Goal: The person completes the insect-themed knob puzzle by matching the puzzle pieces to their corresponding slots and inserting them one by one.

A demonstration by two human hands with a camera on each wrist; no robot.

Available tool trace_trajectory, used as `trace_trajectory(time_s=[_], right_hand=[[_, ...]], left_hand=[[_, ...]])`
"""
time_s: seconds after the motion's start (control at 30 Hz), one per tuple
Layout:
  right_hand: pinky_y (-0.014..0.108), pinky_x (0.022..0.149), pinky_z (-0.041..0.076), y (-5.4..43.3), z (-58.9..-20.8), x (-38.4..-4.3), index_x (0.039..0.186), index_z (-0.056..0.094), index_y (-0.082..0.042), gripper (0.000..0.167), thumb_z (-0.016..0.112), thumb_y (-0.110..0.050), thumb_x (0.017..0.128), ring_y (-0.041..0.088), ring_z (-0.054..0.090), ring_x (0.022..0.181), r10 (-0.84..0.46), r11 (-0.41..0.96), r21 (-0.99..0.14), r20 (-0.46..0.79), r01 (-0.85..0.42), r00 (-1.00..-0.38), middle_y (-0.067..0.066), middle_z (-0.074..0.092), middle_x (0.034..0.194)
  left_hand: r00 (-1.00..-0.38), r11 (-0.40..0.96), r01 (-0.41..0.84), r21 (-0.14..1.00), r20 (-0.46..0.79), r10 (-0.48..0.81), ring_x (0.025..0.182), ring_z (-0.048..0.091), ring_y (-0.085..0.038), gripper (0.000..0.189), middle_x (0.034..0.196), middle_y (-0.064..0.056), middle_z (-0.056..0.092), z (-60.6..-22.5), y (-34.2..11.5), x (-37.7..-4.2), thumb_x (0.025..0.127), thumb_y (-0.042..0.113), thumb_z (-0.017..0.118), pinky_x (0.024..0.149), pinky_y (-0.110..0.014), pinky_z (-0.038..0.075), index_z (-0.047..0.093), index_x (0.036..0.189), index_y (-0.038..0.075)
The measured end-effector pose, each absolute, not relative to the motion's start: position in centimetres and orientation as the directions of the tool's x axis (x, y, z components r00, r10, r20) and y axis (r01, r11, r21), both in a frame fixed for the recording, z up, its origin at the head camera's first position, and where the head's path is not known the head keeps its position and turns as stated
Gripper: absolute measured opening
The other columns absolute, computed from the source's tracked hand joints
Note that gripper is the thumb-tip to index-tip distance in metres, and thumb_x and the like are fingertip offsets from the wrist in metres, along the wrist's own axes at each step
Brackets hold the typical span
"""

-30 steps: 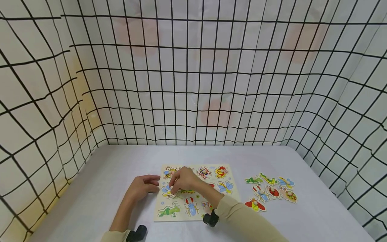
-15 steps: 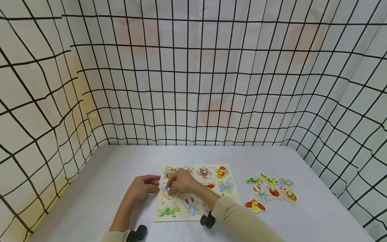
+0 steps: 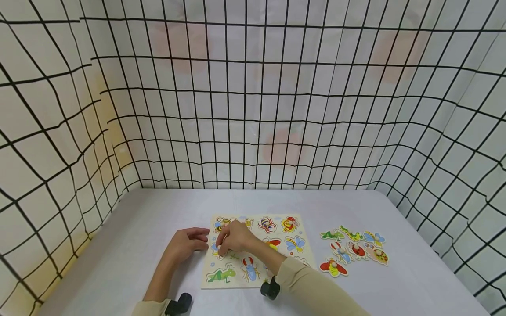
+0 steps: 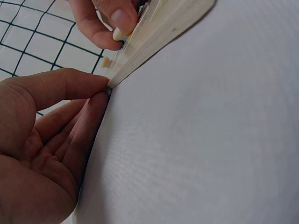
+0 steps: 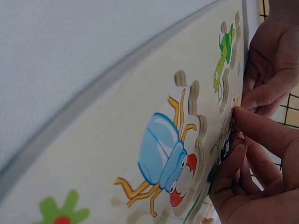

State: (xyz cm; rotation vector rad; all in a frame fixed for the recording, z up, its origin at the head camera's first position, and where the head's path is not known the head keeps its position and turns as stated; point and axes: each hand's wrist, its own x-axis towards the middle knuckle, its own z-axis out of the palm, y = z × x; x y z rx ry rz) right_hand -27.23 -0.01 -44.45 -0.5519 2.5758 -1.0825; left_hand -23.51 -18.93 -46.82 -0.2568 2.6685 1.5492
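A pale wooden puzzle board (image 3: 233,285) printed with insects lies on the table in the head view. My right hand (image 3: 235,238) is over its left middle part. Thumb and fingertips pinch the small knob (image 4: 120,35) of a puzzle piece, close over the board; most of that piece is hidden by the hand. My left hand (image 3: 183,245) rests beside the board, thumb and fingertips touching its left edge. The printed blue beetle (image 5: 161,151) and green grasshopper (image 5: 224,58) show in recesses in the right wrist view.
Several loose insect pieces, among them a ladybird (image 3: 357,250) and a red-winged bug (image 3: 334,267), lie in a group right of the board. Black netting (image 3: 253,131) over white walls surrounds the table (image 3: 158,206).
My right hand has shifted slightly left with the piece and now stays nearly still over the left middle recess. The left hand has not moved.
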Motion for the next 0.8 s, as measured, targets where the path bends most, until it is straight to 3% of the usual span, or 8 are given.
trace_trajectory(time_s=[0.57, 0.8], right_hand=[[0.021, 0.06, 0.039, 0.29, -43.95, -27.06, 0.079, 0.078, -0.016, 0.015, 0.089, -0.013, 0.07, 0.008, 0.053, 0.069, -0.471, 0.643, -0.732, -0.147, -0.225, -0.87, -0.009, 0.065, 0.077], [0.021, 0.056, 0.038, 0.29, -43.9, -26.92, 0.079, 0.077, -0.015, 0.015, 0.089, -0.011, 0.071, 0.007, 0.052, 0.064, -0.462, 0.636, -0.744, -0.154, -0.206, -0.873, -0.009, 0.064, 0.072]], left_hand=[[-0.984, 0.48, -0.173, 0.86, -0.132, -0.119, 0.081, 0.062, -0.016, 0.041, 0.09, 0.0, 0.072, -46.69, -18.97, -23.47, 0.081, 0.007, 0.079, 0.076, -0.029, 0.047, 0.074, 0.121, 0.009], [-0.984, 0.485, -0.174, 0.857, -0.132, -0.119, 0.081, 0.062, -0.016, 0.041, 0.09, 0.0, 0.072, -46.67, -18.93, -23.43, 0.082, 0.007, 0.078, 0.077, -0.031, 0.048, 0.073, 0.122, 0.009]])
